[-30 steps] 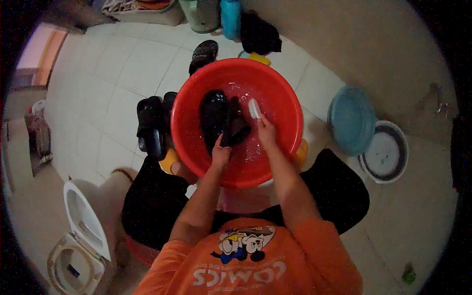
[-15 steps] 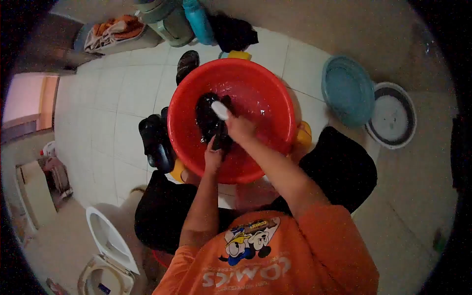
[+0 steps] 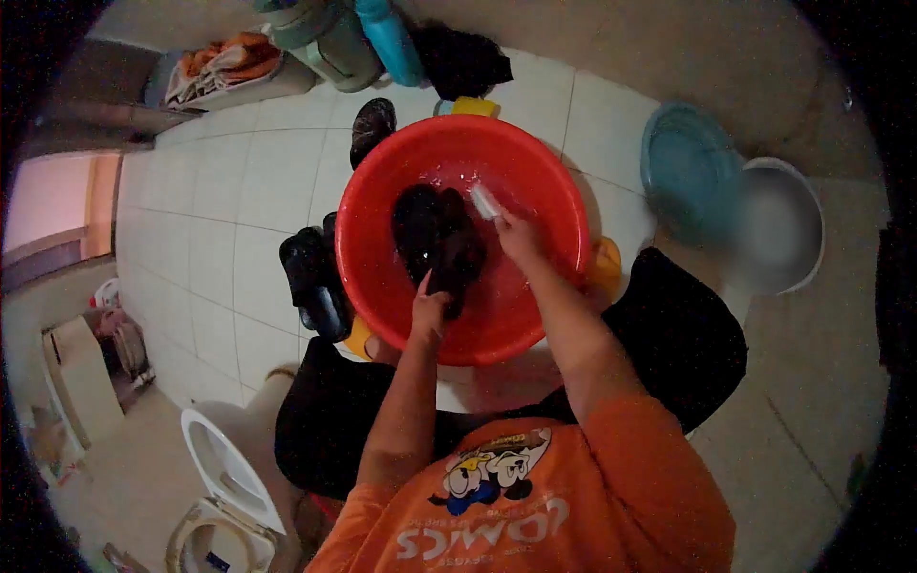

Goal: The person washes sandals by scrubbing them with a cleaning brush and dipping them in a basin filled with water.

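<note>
Inside a large red basin (image 3: 368, 286) on the floor, my left hand (image 3: 430, 310) is closed on the near end of a dark slipper (image 3: 461, 250). Another dark, shoe-like shape (image 3: 414, 222) lies against its left side; where one ends and the other begins is hard to see. My right hand (image 3: 519, 239) grips a small white brush (image 3: 484, 201), held apart from the slipper on its right. A little water and foam glisten on the basin's bottom.
Black slippers (image 3: 313, 282) and a dark shoe (image 3: 373, 129) lie left of the basin. To the right are a blue basin (image 3: 683, 158) and a white basin (image 3: 783, 224). A thermos (image 3: 334, 53) and blue bottle (image 3: 392, 43) stand behind; a toilet (image 3: 229, 468) is at lower left.
My right hand has moved the brush off the dark slipper, to the right and slightly up. My left hand keeps its hold, and the slipper now shows more fully. The view has shifted slightly.
</note>
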`<state>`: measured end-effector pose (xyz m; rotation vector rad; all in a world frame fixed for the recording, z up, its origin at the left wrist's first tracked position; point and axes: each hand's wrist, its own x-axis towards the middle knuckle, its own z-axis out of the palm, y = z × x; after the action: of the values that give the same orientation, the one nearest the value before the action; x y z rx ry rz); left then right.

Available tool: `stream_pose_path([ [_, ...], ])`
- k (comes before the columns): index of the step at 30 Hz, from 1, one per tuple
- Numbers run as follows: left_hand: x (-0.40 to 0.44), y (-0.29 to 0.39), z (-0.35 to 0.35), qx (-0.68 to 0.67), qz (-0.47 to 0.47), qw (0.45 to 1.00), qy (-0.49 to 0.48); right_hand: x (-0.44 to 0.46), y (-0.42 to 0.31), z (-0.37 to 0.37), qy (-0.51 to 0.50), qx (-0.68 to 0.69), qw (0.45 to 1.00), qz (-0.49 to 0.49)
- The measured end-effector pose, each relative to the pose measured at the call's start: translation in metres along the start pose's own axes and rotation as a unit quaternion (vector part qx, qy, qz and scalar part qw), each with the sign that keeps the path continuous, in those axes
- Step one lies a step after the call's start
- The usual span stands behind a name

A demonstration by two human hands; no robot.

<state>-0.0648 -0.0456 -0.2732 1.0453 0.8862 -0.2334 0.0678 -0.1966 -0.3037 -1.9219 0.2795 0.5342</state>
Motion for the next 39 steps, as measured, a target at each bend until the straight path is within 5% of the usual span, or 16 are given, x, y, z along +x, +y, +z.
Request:
stream_pose_path([
  [2,0.022,-0.033,-0.027,-0.017,0.019,0.997,-0.072,-0.005,-0.001,0.001,-0.019,0.011,0.996,-0.082],
  [4,0.022,-0.031,-0.021,-0.041,0.043,0.987,-0.147,-0.008,-0.025,-0.007,-0.108,-0.205,0.972,0.029],
  [6,0.000,-0.001,0.002,-0.269,-0.110,0.953,-0.091,0.006,-0.005,0.002,-0.028,-0.207,0.973,0.096],
  [8,-0.005,0.010,0.014,-0.282,-0.093,0.951,-0.083,-0.012,-0.012,-0.009,0.048,-0.022,0.998,-0.045],
  [13,0.003,0.022,0.022,-0.226,-0.058,0.965,-0.116,-0.013,0.052,0.037,-0.018,0.126,0.984,0.126],
  [16,0.005,0.015,0.020,0.142,-0.125,0.981,-0.032,-0.012,0.082,0.043,-0.059,0.112,0.987,0.100],
  [18,0.062,-0.073,-0.030,0.445,0.135,0.877,-0.120,-0.011,0.086,0.035,0.068,0.012,0.996,0.057],
  [20,0.076,-0.099,-0.048,0.491,0.224,0.839,-0.071,-0.006,0.096,0.029,0.105,-0.031,0.994,0.028],
  [23,0.061,-0.083,-0.055,0.536,0.123,0.834,0.032,-0.003,0.093,0.028,0.166,-0.177,0.969,0.052],
  [25,0.104,-0.138,-0.111,0.702,0.187,0.676,0.125,-0.009,0.084,0.040,0.104,-0.192,0.970,0.105],
  [26,0.103,-0.135,-0.108,0.704,0.183,0.675,0.124,-0.010,0.083,0.044,0.046,-0.207,0.965,0.153],
  [29,0.084,-0.092,-0.078,0.567,0.074,0.771,0.281,0.016,0.131,0.056,-0.011,-0.114,0.988,0.100],
  [32,0.059,-0.046,-0.056,0.417,-0.017,0.890,0.185,0.019,0.107,0.048,0.098,-0.107,0.989,-0.018],
  [35,0.063,-0.050,-0.053,0.368,0.082,0.914,0.152,0.013,0.057,0.035,0.060,-0.216,0.961,0.159],
  [37,0.089,-0.091,-0.084,0.219,0.229,0.948,0.034,0.006,0.079,0.029,0.011,-0.246,0.965,0.090],
  [39,0.102,-0.091,-0.084,0.142,0.094,0.983,0.062,0.013,0.101,0.041,0.009,-0.304,0.953,0.005],
])
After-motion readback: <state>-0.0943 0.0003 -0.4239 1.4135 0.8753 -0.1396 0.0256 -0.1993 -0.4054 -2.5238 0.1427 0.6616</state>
